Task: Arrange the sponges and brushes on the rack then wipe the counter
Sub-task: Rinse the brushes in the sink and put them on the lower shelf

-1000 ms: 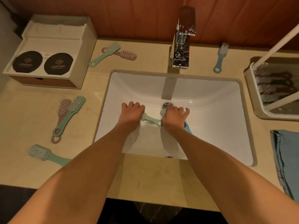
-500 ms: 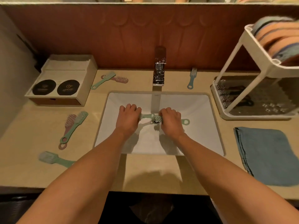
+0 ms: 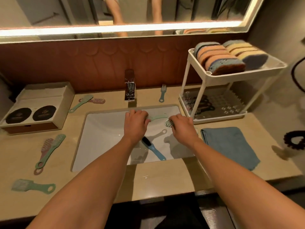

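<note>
Left grip point(image 3: 136, 123) and right grip point(image 3: 182, 128) each clamped on a brush over the sink point(image 3: 102, 129).
The left holds a green brush point(image 3: 158, 116), the right a teal-headed brush point(image 3: 169, 123); a blue brush point(image 3: 156, 150) lies in the sink, and sponges point(image 3: 219, 58) fill the top shelf of the rack point(image 3: 239, 74).

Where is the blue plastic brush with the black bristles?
In the head view, the blue brush lies in the white sink, near its front edge, close to the left hand.
</note>
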Demonstrator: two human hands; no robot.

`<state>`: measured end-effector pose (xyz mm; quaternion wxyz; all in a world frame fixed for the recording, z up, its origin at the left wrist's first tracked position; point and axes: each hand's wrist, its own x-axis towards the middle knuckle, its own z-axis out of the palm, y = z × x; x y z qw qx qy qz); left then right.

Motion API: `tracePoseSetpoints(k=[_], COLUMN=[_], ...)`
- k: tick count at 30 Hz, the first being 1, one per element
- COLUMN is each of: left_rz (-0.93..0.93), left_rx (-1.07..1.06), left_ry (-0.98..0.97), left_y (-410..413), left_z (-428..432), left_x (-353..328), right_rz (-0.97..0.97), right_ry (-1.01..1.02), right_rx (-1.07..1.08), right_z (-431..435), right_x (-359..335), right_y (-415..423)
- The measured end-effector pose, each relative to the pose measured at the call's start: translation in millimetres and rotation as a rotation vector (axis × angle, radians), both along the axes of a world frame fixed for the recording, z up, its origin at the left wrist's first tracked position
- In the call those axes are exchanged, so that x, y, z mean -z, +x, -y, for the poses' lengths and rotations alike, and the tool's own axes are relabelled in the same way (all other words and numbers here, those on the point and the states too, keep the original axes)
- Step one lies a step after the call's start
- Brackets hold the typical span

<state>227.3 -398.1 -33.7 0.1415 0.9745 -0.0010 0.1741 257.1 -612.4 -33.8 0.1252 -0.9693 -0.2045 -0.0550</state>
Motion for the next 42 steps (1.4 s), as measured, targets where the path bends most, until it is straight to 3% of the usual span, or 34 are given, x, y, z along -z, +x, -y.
tracePoseSetpoints(k=[8, 27, 42], left_rz=[-0.049, -0.280, -0.475], left_rx=[0.041, 0.259, 0.342], left_ry=[-0.230, -0.245, -0.447], left_y=[26.0, 127.0, 155.8], left_z=[52.6, 133.0, 159.5], left_x=[-9.0, -4.5, 0.1], right_rz=[0.027, -0.008, -0.092], right_ry=[-0.036, -0.027, -0.095], right_rx=[0.069, 0.248, 0.254], right_z=[61.9, 135.6, 130.8], right_x=[-5.0, -3.2, -1.5], right_y=[0.2, 60.4, 84.0])
